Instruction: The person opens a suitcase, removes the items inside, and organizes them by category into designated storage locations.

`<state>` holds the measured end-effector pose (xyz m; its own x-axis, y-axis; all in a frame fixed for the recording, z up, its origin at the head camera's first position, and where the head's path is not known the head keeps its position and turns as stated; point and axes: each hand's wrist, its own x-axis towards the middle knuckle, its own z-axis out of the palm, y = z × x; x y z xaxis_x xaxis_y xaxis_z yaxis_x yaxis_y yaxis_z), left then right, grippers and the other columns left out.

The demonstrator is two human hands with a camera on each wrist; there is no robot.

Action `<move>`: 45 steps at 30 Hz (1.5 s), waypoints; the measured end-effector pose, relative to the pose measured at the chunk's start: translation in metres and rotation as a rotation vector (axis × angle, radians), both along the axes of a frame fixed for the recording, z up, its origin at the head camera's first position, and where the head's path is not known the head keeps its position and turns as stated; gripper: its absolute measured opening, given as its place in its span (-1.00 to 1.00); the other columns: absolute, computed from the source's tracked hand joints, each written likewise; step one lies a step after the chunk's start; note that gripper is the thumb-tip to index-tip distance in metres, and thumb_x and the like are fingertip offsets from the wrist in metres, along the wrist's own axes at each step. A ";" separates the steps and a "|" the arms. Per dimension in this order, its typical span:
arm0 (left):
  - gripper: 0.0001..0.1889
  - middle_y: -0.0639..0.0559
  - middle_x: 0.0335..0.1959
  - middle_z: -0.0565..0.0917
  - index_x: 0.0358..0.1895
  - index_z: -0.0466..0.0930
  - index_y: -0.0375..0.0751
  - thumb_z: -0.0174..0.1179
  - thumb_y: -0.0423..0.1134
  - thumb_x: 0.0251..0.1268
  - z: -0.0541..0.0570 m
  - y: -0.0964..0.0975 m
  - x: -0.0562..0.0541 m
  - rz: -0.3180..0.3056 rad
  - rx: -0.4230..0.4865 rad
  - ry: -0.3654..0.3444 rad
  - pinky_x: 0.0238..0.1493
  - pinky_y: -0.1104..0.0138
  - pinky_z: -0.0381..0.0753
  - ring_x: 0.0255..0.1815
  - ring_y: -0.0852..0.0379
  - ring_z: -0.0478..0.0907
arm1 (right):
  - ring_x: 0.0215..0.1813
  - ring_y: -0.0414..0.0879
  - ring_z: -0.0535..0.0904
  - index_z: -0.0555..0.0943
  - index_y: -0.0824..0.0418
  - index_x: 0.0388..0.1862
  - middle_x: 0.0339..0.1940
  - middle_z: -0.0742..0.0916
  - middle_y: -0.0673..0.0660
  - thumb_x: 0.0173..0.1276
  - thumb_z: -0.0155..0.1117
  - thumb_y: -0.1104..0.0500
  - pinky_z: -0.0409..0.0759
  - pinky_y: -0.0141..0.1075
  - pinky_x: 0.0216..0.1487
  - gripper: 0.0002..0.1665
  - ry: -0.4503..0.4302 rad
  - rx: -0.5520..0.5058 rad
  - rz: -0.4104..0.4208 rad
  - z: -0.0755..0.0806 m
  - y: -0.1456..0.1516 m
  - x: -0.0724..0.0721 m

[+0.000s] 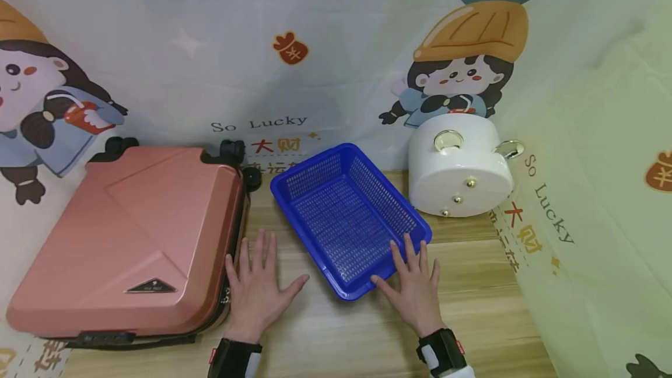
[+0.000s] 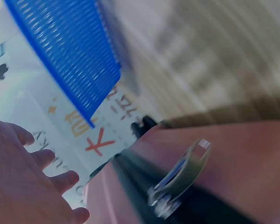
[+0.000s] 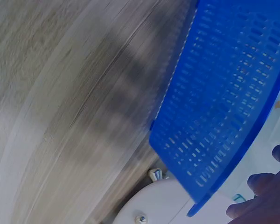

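A blue plastic basket [image 1: 343, 220] with perforated walls stands at an angle on the table. My left hand [image 1: 259, 293], fingers spread, is between a pink hard-shell suitcase [image 1: 142, 238] and the basket, holding nothing. In the left wrist view, this hand [image 2: 28, 172] shows beside the suitcase's edge and a metal latch [image 2: 182, 177]. The right hand [image 1: 417, 293] has its fingers spread too, with fingertips overlapping the basket's near right rim. Seen from the right wrist, the hand [image 3: 270, 191] is next to that rim, its fingers not curled around it.
Behind the right hand stands a white rounded box-like object [image 1: 459, 168] with gold studs and a ring handle. Black wheels [image 1: 252, 179] stick out from the suitcase's far end. A printed cartoon cloth [image 1: 341, 86] covers the back and right side, beyond the wooden table surface [image 1: 336, 343].
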<state>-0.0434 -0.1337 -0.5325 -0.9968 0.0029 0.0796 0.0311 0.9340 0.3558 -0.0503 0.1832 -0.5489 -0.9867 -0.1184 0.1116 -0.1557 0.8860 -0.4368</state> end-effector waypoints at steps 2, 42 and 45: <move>0.20 -0.19 0.72 -0.08 0.68 0.01 -0.22 0.18 0.53 0.16 0.006 -0.002 -0.001 0.003 -0.002 0.028 0.53 -0.37 -0.39 0.68 -0.38 -0.22 | 0.67 0.45 -0.12 0.30 0.14 0.64 0.71 0.14 0.28 0.35 0.33 -0.35 -0.23 0.53 0.46 0.04 0.000 -0.004 0.004 0.002 -0.003 0.003; 0.04 -0.48 0.66 -0.11 0.66 -0.04 -0.38 0.27 0.11 0.29 0.059 -0.023 -0.008 0.276 -0.111 -0.011 0.44 -0.49 -0.19 0.55 -0.73 -0.29 | 0.69 0.38 -0.14 0.26 0.12 0.66 0.73 0.12 0.17 0.43 0.29 -0.26 -0.14 0.54 0.46 -0.04 -0.015 -0.166 0.183 0.012 -0.059 0.037; 0.08 -0.51 0.63 -0.04 0.62 0.06 -0.41 0.32 0.20 0.21 0.062 -0.019 -0.004 0.145 -0.116 0.011 0.43 -0.49 -0.10 0.49 -0.83 -0.23 | 0.69 0.38 -0.09 0.27 0.16 0.65 0.72 0.16 0.17 0.46 0.28 -0.19 -0.09 0.50 0.48 -0.08 0.013 -0.197 0.233 0.012 -0.065 0.039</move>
